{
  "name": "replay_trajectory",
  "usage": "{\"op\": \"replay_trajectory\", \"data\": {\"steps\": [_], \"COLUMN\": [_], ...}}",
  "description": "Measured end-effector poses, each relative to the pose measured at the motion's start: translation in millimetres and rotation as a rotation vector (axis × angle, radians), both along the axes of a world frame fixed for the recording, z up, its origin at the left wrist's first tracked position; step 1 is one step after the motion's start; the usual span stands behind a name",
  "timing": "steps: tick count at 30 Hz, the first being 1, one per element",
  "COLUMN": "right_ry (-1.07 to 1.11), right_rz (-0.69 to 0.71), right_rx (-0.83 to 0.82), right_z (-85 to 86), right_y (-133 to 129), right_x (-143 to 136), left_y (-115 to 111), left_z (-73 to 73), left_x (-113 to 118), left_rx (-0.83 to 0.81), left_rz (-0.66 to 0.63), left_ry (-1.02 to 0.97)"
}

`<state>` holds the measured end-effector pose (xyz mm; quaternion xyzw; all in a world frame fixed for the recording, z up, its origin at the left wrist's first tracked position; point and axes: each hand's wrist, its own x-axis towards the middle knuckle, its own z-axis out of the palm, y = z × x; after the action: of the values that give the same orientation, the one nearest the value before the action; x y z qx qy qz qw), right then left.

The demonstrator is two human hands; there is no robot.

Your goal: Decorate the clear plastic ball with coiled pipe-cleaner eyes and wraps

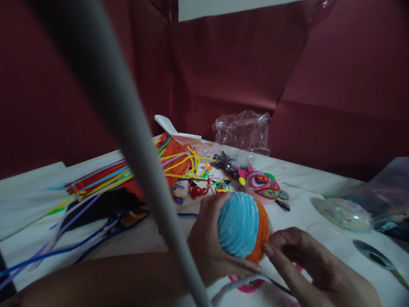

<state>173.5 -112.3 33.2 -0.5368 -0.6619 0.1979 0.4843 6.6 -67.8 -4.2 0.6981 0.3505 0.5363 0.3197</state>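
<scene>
A ball [239, 226] wound with fuzzy light-blue and orange strands, which look like pipe cleaners, rests in the grip of my left hand [207, 238]. Fingers and thumb wrap around its left and lower sides. My right hand [306, 260] is at the ball's right edge, thumb and forefinger pinched against the orange pipe cleaner [261, 232] wound there. Whether a loose end is between those fingertips is hidden. A grey cord [246, 280] passes below the ball and runs behind my right hand. Something round and pink [246, 286] lies under it, mostly covered.
A blurred grey pole [140, 140] crosses close before the camera. Pipe cleaners [99, 177] spread at left; a pink decorated face craft [260, 183] sits behind the ball. Crumpled clear plastic [243, 132] lies at the back, a clear round container [347, 213] and a spoon [373, 253] at right.
</scene>
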Motion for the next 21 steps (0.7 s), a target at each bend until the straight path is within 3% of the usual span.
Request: {"op": "replay_trajectory", "data": {"steps": [6, 12, 17, 21], "right_ry": [0.053, -0.014, 0.038, 0.116], "right_rz": [0.128, 0.06, 0.007, -0.033], "right_rx": [-0.334, -0.442, -0.444, -0.448], "right_z": [0.4, -7.0, -16.4, -19.4], "right_y": [6, 5, 11, 11], "right_x": [14, 9, 3, -2], "left_y": [2, 3, 5, 6], "left_z": [-7.7, -11.1, -17.3, -15.6], "left_x": [-3, -7, -6, -7], "left_rx": [0.32, 0.59, 0.596, 0.458], "left_rz": [0.132, 0.244, 0.301, 0.204], "left_ry": [0.176, 0.394, 0.415, 0.345]}}
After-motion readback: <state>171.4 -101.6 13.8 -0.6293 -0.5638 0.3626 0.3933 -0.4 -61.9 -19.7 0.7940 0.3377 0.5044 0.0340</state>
